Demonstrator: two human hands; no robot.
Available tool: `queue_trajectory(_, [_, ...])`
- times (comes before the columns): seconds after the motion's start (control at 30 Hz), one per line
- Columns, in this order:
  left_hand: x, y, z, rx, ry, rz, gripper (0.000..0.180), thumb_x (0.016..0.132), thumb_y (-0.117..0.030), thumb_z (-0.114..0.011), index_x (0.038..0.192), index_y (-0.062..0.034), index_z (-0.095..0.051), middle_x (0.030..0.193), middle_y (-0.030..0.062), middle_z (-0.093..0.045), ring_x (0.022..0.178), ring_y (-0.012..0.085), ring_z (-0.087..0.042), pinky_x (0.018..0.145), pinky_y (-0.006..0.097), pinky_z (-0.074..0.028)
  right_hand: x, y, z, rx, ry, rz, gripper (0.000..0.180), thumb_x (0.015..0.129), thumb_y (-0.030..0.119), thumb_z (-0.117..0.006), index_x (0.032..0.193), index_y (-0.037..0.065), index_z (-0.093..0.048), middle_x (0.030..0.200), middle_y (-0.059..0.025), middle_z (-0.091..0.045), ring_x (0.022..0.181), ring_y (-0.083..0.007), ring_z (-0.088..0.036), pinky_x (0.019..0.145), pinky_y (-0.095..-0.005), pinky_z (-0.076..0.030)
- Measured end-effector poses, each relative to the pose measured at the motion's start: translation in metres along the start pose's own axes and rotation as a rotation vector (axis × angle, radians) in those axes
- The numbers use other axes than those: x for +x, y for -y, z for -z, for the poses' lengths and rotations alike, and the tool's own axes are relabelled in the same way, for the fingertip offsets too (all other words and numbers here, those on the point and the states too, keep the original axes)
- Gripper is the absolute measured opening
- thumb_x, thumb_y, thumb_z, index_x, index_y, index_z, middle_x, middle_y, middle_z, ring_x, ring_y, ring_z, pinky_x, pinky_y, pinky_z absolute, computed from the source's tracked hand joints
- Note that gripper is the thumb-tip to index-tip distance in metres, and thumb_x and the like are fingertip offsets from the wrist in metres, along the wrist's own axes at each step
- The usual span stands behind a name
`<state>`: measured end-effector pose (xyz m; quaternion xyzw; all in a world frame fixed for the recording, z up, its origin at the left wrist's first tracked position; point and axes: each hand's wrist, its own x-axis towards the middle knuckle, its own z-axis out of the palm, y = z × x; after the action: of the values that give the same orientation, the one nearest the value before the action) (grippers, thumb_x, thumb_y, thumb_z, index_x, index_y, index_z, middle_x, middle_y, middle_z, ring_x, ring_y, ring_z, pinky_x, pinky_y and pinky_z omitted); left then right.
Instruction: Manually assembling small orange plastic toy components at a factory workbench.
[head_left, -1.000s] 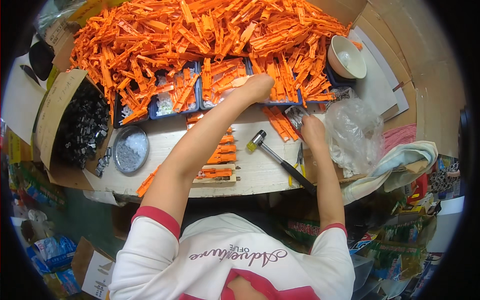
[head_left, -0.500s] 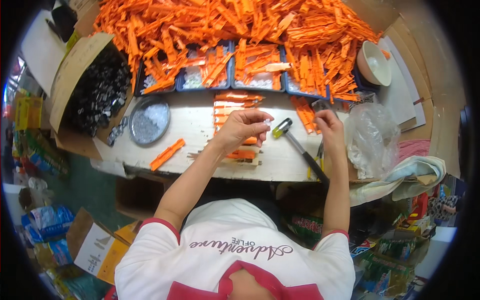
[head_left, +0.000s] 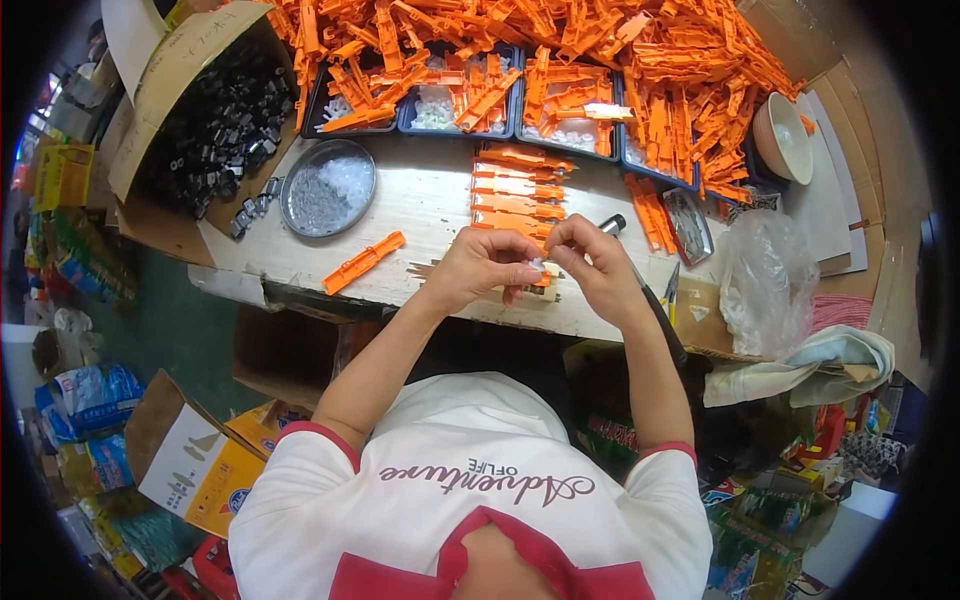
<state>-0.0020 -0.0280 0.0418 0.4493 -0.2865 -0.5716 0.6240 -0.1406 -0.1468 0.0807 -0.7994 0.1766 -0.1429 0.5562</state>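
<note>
Though unclear, hammer [head_left: 613, 224] behind right hand [head_left: 597, 270]

The left hand [head_left: 470, 268], over the blue bins [head_left: 570, 149] a second ago, is now drawn back toward the body. The right hand [head_left: 600, 270] has left the shiny tray [head_left: 709, 236] and moved left, its fingertips now close to the small white piece [head_left: 537, 265] in the left fingers, partly covering the hammer [head_left: 613, 224].

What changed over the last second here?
The left hand came back from the blue bins toward the person, holding a small white piece. The right hand moved leftward from the small tray to meet it; what it grips is unclear. The round dish and lone orange part stayed put.
</note>
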Motion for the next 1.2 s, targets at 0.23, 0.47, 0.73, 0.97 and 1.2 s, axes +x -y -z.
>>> queue_trajectory(0.23, [-0.004,-0.008,0.002,0.18,0.013,-0.039,0.013,0.073,0.0,-0.067,0.084,0.0027,-0.061,0.071,0.0048,-0.057,0.055,0.0103,-0.057,0.046,0.021,-0.046,0.003,0.004,-0.004,-0.066,-0.006,0.03,0.002,0.082,0.002,-0.053,0.081,0.001,-0.051,0.075,-0.0003,-0.051,0.069,-0.0088,-0.044,0.064,-0.0217,-0.036])
queue_trajectory(0.47, [-0.007,-0.01,0.001,0.247,-0.003,-0.07,0.012,0.073,-0.001,-0.067,0.083,0.0027,-0.061,0.071,0.0043,-0.057,0.055,0.0099,-0.057,0.046,0.02,-0.045,0.005,0.006,-0.003,-0.097,-0.005,0.027,0.003,0.081,0.002,-0.054,0.081,0.001,-0.051,0.076,-0.0008,-0.052,0.07,-0.0093,-0.044,0.063,-0.0222,-0.036])
queue_trajectory(0.73, [-0.009,-0.001,-0.003,0.366,-0.103,-0.121,0.011,0.074,0.0,-0.065,0.084,0.0028,-0.06,0.07,0.0057,-0.059,0.056,0.0102,-0.058,0.048,0.02,-0.047,0.002,-0.013,-0.017,0.014,-0.041,-0.009,0.004,0.081,0.004,-0.055,0.084,0.001,-0.053,0.075,-0.0015,-0.051,0.068,-0.0091,-0.045,0.062,-0.0215,-0.037])
queue_trajectory(0.97, [-0.013,0.015,-0.001,0.053,-0.203,-0.146,0.012,0.076,-0.003,-0.066,0.083,0.0013,-0.057,0.071,0.0059,-0.061,0.061,0.01,-0.059,0.052,0.023,-0.052,-0.005,-0.022,-0.043,-0.056,-0.252,0.166,0.008,0.079,0.0,-0.056,0.087,0.001,-0.058,0.079,-0.0054,-0.056,0.071,-0.0137,-0.053,0.064,-0.0228,-0.041])
queue_trajectory(1.2, [-0.016,0.017,0.004,-0.112,-0.229,-0.126,0.014,0.074,-0.002,-0.067,0.082,0.0012,-0.057,0.072,0.0073,-0.06,0.061,0.0124,-0.06,0.052,0.025,-0.053,-0.01,-0.019,-0.043,-0.444,-0.331,0.464,0.015,0.07,-0.001,-0.063,0.084,0.004,-0.059,0.079,-0.0086,-0.056,0.072,-0.0246,-0.053,0.063,-0.0324,-0.038])
